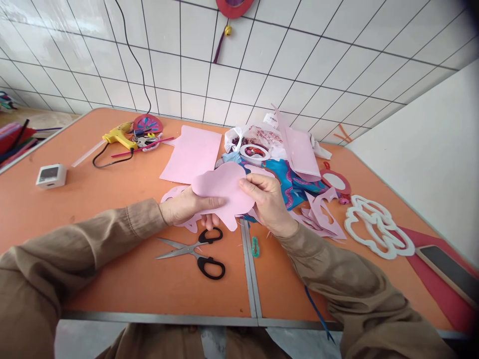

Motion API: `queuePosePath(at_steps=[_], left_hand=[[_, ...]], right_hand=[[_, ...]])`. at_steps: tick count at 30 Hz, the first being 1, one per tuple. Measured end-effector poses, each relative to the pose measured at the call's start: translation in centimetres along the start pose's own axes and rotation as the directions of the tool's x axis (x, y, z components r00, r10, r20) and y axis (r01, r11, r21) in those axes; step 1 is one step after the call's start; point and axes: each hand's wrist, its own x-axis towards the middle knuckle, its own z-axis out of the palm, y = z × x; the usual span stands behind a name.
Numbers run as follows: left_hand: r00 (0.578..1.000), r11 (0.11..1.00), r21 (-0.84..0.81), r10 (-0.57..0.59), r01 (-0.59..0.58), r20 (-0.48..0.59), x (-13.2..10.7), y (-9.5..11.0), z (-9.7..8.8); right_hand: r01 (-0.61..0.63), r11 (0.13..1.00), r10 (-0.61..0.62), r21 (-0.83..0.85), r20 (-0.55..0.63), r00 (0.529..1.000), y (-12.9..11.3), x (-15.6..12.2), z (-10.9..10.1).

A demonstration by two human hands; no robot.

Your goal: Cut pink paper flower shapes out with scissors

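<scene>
A pink cut-out sheet with rounded lobes [224, 187] is held a little above the orange table [112, 209] by both my hands. My left hand [187, 207] pinches its left edge, thumb on top. Its right edge is gripped by my right hand [265, 197], fingers curled. Black-handled scissors [198, 249] lie open on the table just below my hands. Pink scraps [322, 214] lie to the right.
A flat pink sheet [192, 152] lies behind my hands. A yellow glue gun [119, 135] and a small white box [51, 175] sit at the left. White cloud-shaped cut-outs [374, 227], a tape roll [254, 152] and plastic bags [262, 134] lie right. A tablet [449, 269] rests at the far right.
</scene>
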Motion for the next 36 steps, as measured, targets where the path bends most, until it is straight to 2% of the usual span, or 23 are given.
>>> queuePosePath(at_steps=[4, 9, 15, 21, 31, 34, 36], left_hand=[[1.000, 1.000, -0.029, 0.003, -0.003, -0.001, -0.05, 0.17, 0.23], [0.998, 0.996, -0.072, 0.052, -0.050, 0.024, 0.01, 0.05, -0.07], [0.998, 0.999, 0.014, 0.051, -0.050, -0.044, 0.08, 0.21, -0.06], [0.990, 0.995, -0.009, 0.100, -0.102, -0.095, 0.18, 0.06, -0.08], [0.995, 0.991, -0.094, 0.100, -0.100, -0.006, 0.36, -0.25, -0.37], [0.994, 0.988, -0.114, 0.105, -0.102, 0.020, 0.38, -0.34, -0.39], [0.991, 0.986, -0.094, 0.135, -0.135, -0.013, 0.42, -0.38, -0.43]], right_hand=[[-0.012, 1.000, 0.012, 0.005, 0.001, 1.000, -0.15, -0.03, 0.06], [-0.022, 1.000, 0.023, 0.019, -0.073, 0.997, -0.01, 0.19, -0.10], [0.018, 0.999, -0.013, 0.042, -0.100, 0.995, 0.11, 0.43, -0.17], [0.057, 0.985, -0.049, 0.163, -0.052, 0.997, 0.03, 0.52, -0.14], [0.007, 1.000, -0.007, 0.001, -0.071, 0.997, -0.69, 0.19, 0.12], [-0.001, 0.999, 0.004, 0.047, -0.051, 0.999, -0.55, 0.15, 0.20], [-0.012, 0.990, 0.018, 0.140, -0.044, 0.999, -0.55, 0.25, 0.17]])
